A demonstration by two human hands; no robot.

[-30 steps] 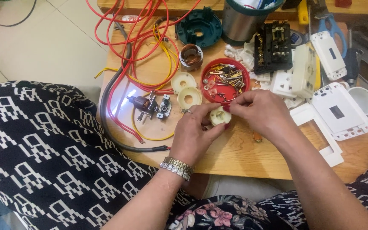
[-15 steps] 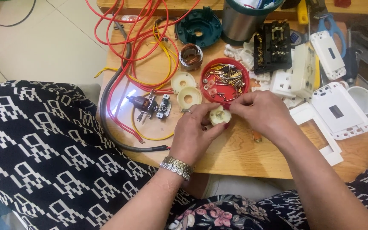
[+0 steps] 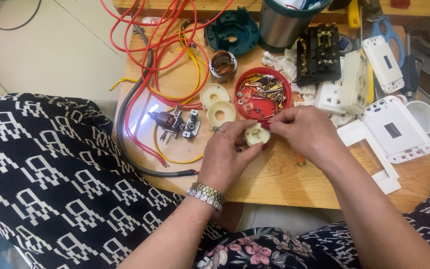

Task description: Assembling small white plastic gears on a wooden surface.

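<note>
A small cream round plastic part (image 3: 255, 134) is pinched between both my hands above the wooden table (image 3: 274, 179). My left hand (image 3: 227, 154), with a metal watch at the wrist, grips it from the left and below. My right hand (image 3: 304, 134) holds its right edge with the fingertips. Two more cream round discs (image 3: 217, 103) lie just beyond my left hand. A red dish (image 3: 264, 94) full of several brass contacts and screws sits right behind the held part.
A small motor armature with bracket (image 3: 174, 123) lies left of my hands, among red and yellow wires (image 3: 160, 55) and a grey cable (image 3: 125, 149). White switch plates (image 3: 396, 129), black terminal block (image 3: 319, 52), copper coil (image 3: 223, 65), green housing (image 3: 232, 31) and a steel cup (image 3: 287, 25) crowd the back.
</note>
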